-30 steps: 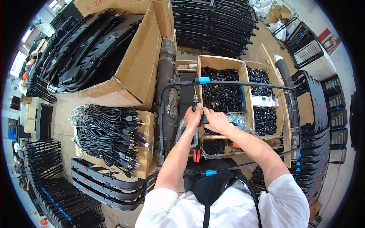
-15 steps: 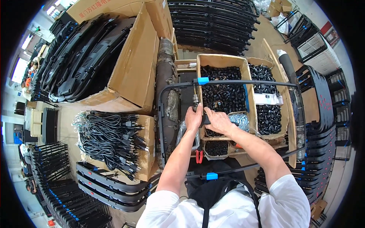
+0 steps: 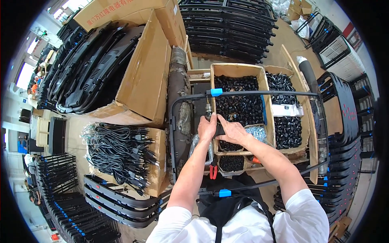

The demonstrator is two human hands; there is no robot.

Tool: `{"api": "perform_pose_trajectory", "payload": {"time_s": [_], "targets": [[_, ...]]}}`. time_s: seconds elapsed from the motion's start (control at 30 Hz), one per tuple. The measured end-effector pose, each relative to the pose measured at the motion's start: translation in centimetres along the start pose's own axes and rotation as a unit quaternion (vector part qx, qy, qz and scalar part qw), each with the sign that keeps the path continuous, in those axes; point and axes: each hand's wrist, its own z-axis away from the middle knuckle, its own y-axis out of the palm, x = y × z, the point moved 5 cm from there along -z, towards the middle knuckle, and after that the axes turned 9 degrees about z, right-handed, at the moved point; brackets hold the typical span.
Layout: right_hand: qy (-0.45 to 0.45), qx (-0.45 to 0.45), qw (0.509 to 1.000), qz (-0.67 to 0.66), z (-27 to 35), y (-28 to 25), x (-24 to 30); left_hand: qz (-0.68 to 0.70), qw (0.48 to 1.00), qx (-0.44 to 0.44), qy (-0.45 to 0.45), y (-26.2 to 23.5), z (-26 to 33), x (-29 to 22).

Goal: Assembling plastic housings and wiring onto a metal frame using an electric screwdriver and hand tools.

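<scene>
We see the left hand (image 3: pixel 207 128) wrapped around the drill (image 3: pixel 208 108) just behind its silver chuck, probably to steady it, while the right hand (image 3: pixel 233 132) closes on the dark body from the right, its fingertips mostly hidden. The drill points away from us, toward the frame's (image 3: pixel 263 92) far bar, just by a blue tab (image 3: pixel 216 92). The frame spans the bins and overlaps two padded rolls (image 3: pixel 178 69), left and right, which we take to be there against scratches. The knobs (image 3: pixel 239 105) and screws (image 3: pixel 256 133) sit inside the frame's outline, likely for short reaches.

We count two hands, one drill, one frame, two blue tabs on it, far and near, and one pair of red-handled pliers (image 3: pixel 213 171) near us. Three curved bars (image 3: pixel 121 207) lie stacked at near left. The knobs, screws and cords (image 3: pixel 117 150) are too many for us to count.
</scene>
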Motion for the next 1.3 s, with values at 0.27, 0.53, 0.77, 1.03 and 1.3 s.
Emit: {"api": "perform_pose_trajectory", "payload": {"time_s": [0.27,0.53,0.77,1.03,1.3], "targets": [[-0.011,-0.027,1.0,-0.009,0.0,-0.5,1.5,0.026,1.0,-0.015,-0.003,0.1,-1.0,1.3],[-0.019,-0.065,0.998,-0.006,0.9,-0.1,1.8,-0.014,0.999,-0.034,0.006,-0.8,0.0,0.7],[-0.018,-0.061,0.998,-0.006,1.7,0.0,2.2,-0.075,0.995,-0.052,0.045,-1.3,1.2,0.0],[-0.023,-0.083,0.996,0.017,3.9,-1.1,1.8,-0.106,0.988,-0.024,0.11,-0.3,2.3,0.4],[0.045,-0.039,0.998,0.02,3.9,-1.1,-1.4,-0.155,0.978,-0.017,0.138,2.0,2.4,-2.1]]}}
